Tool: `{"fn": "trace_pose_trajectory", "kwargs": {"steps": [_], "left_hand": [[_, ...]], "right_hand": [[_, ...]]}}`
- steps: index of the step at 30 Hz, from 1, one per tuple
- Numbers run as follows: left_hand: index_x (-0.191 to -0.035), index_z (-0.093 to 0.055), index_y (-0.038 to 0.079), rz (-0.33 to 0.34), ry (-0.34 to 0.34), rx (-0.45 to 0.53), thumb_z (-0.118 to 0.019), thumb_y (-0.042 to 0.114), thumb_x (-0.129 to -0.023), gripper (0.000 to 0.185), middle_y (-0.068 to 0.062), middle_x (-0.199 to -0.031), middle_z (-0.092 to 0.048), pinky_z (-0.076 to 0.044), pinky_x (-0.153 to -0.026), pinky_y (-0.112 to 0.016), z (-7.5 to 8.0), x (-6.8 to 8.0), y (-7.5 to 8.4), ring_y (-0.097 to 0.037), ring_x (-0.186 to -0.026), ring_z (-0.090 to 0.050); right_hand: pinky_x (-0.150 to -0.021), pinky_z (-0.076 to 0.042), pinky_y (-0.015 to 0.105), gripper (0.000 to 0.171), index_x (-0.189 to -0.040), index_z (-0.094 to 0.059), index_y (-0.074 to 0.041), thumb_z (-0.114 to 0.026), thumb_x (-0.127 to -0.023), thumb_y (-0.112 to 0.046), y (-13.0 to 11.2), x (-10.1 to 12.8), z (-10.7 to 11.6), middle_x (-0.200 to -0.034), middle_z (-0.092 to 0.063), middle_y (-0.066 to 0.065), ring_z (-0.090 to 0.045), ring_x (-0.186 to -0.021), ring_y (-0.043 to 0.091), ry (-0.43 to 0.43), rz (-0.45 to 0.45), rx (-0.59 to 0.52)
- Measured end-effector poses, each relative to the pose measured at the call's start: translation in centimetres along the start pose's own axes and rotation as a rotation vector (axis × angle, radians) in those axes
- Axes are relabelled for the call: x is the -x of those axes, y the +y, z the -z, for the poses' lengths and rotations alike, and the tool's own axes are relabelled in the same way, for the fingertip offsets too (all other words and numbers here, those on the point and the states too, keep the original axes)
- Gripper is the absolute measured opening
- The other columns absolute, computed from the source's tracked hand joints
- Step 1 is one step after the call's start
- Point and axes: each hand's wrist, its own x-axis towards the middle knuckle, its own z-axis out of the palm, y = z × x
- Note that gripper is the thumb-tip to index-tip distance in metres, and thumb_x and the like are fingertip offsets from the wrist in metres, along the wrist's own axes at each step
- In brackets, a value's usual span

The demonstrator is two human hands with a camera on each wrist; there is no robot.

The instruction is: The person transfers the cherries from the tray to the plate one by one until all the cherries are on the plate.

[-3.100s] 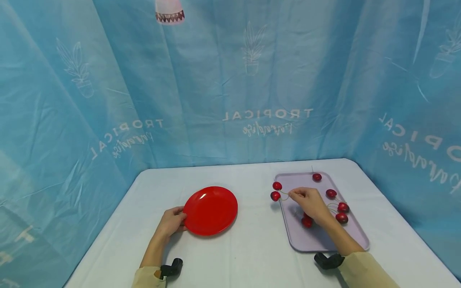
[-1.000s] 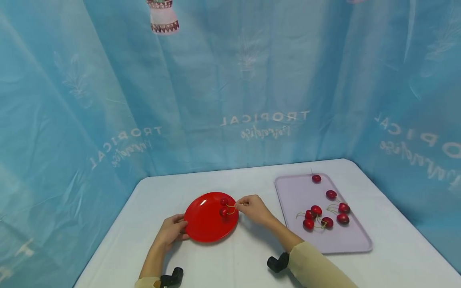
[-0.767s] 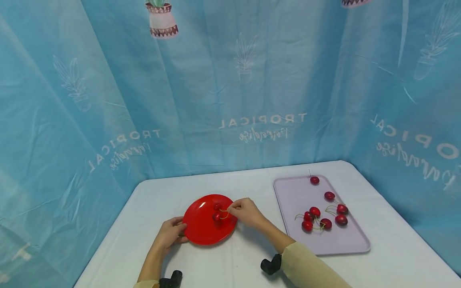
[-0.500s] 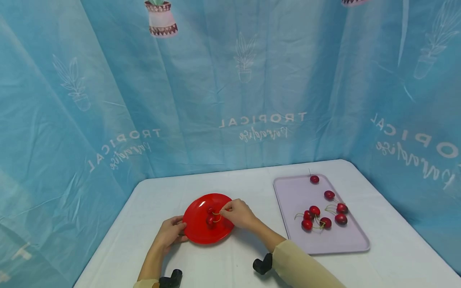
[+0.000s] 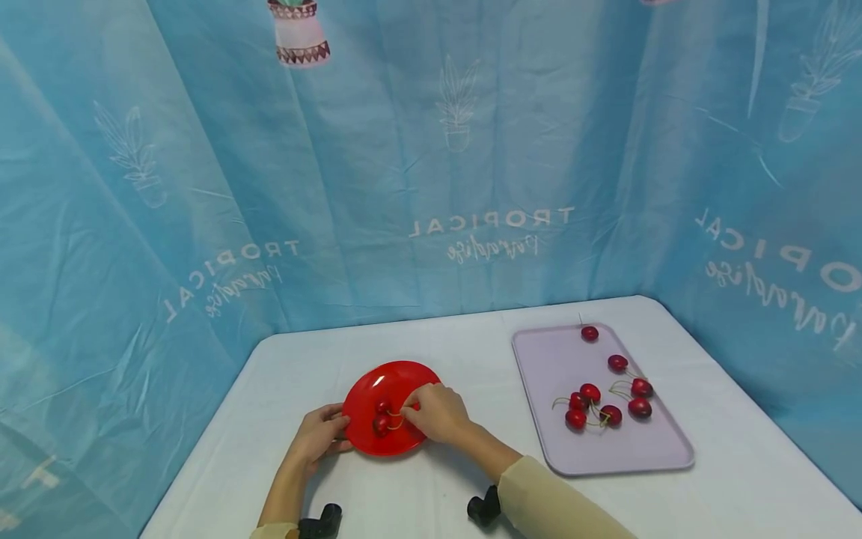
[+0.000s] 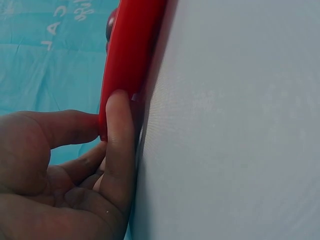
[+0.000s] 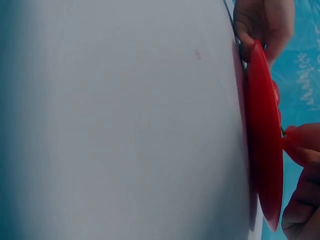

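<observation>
In the head view, my left hand (image 5: 319, 434) grips the left edge of a round red plate (image 5: 362, 397). The left wrist view has the thumb at the rim of the plate (image 6: 131, 55) and a finger against its underside. Over the plate's right side, my right hand (image 5: 439, 412) pinches the thin stems of two cherries joined as a pair. The nearer cherry (image 5: 381, 425) and the farther cherry (image 5: 383, 406) are at the plate's middle. From the right wrist view, the right hand (image 7: 306, 170) has thumb and finger together at a green stem above the plate (image 7: 265, 135).
A lilac tray (image 5: 548, 359) lies on the right of the white table (image 5: 471, 344). Several cherries (image 5: 610, 416) with stems are spread over it, one cherry (image 5: 590, 333) near its far edge. A blue printed curtain (image 5: 377, 165) encloses the table's back and sides.
My right hand has carried the cherry pair by its stems leftward from the tray to the plate, then farther in to the plate's middle. The left hand has stayed on the plate's edge.
</observation>
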Motion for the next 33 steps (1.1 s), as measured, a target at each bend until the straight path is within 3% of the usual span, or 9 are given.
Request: {"fn": "trace_pose_trajectory", "kwargs": {"steps": [5,14,24,28,33], "left_hand": [[-0.131,-0.049,-0.006,0.005,0.001,-0.003,-0.057,0.012,-0.094,0.042,-0.015,-0.102,-0.063,-0.058,-0.067,-0.036,0.0,-0.1,0.0,-0.023,-0.076,-0.064],[-0.132,-0.048,-0.005,0.019,0.008,-0.011,-0.058,0.013,-0.094,0.043,-0.016,-0.104,-0.063,-0.058,-0.068,-0.036,-0.1,-0.1,0.1,-0.022,-0.078,-0.064],[-0.134,-0.047,-0.002,0.04,-0.012,-0.006,-0.059,0.015,-0.094,0.045,-0.016,-0.104,-0.061,-0.058,-0.066,-0.036,0.0,-0.5,0.4,-0.024,-0.075,-0.063],[-0.134,-0.046,-0.002,0.041,-0.017,-0.001,-0.06,0.015,-0.094,0.046,-0.017,-0.106,-0.06,-0.058,-0.067,-0.037,0.1,-0.3,0.4,-0.024,-0.076,-0.063],[-0.135,-0.046,-0.003,0.048,-0.031,0.026,-0.058,0.013,-0.094,0.045,-0.017,-0.105,-0.061,-0.058,-0.066,-0.037,0.3,-0.3,0.0,-0.024,-0.076,-0.063]], "right_hand": [[-0.053,-0.048,0.018,0.019,-0.097,-0.077,-0.015,-0.075,-0.082,-0.028,0.6,0.0,1.3,-0.073,-0.063,-0.015,-0.053,-0.059,0.006,0.008,0.0,-0.03],[-0.053,-0.049,0.025,0.019,-0.097,-0.076,-0.016,-0.071,-0.085,-0.029,3.2,-0.2,4.9,-0.073,-0.059,-0.011,-0.053,-0.069,0.014,-0.035,-0.006,-0.061],[-0.046,-0.033,0.024,0.011,-0.092,-0.076,-0.018,-0.071,-0.086,-0.026,7.2,-0.1,8.7,-0.054,-0.044,-0.004,-0.039,-0.05,0.01,0.006,0.001,-0.092],[-0.045,-0.032,0.025,0.008,-0.089,-0.076,-0.018,-0.072,-0.086,-0.023,8.5,0.2,10.1,-0.053,-0.04,-0.005,-0.036,-0.048,0.009,0.032,0.001,-0.097],[-0.047,-0.035,0.027,0.01,-0.091,-0.076,-0.015,-0.072,-0.086,-0.023,9.5,0.4,11.6,-0.057,-0.047,-0.004,-0.04,-0.051,0.011,0.043,-0.024,-0.051]]}}
